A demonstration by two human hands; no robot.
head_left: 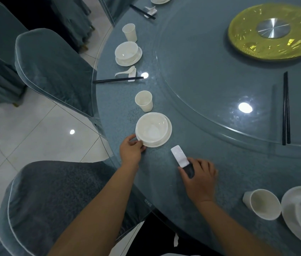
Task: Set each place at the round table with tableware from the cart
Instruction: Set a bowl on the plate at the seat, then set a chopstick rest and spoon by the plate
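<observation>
Fingers [136, 143] of the left hand [130, 151] pinch the near rim of the saucer [161, 140] under the bowl [151, 127], while the right hand [200, 179] closes loosely on the near end of a white chopstick rest [177, 156] lying on the table [164, 182], just right of the saucer. To do this step well, the person should steady the saucer and slide the rest square beside it, matching the finished setting farther along, where chopsticks [118, 79] cross a rest. The rest is glossy, flat, oblong and smooth, so it probably slides easily on the glass.
</observation>
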